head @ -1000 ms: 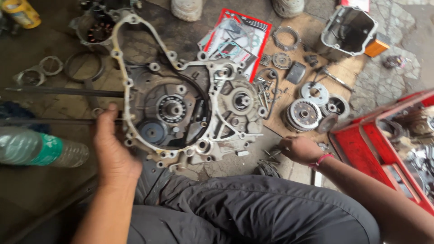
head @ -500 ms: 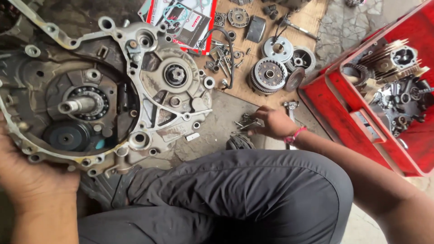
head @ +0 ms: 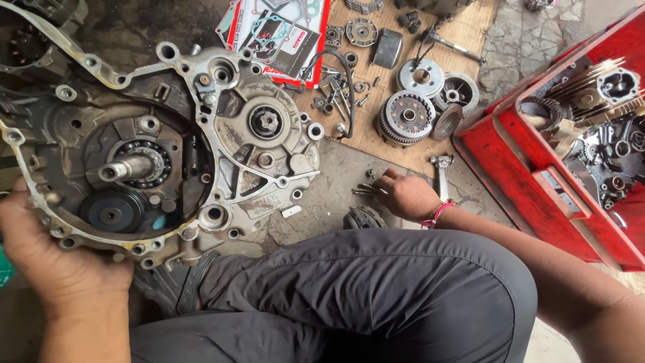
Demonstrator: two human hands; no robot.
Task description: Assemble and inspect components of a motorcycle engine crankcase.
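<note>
Left hand (head: 50,252) grips crankcase (head: 161,148) edge

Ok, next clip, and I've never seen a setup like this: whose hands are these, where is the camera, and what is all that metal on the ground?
There is no machine here, only a person sitting on the ground. The one camera is worn on their head and looks down, so you see their own dark-trousered legs and both bare hands.

The left hand grips the near edge of a big open engine case, with a shaft and bearing showing inside. The right hand rests on a few small bolts lying on the concrete; whether the fingers are closed on any is unclear.

Further out, a sheet of cardboard carries round clutch parts and loose screws, beside a gasket pack. On the right stands a red crate full of engine parts.
</note>
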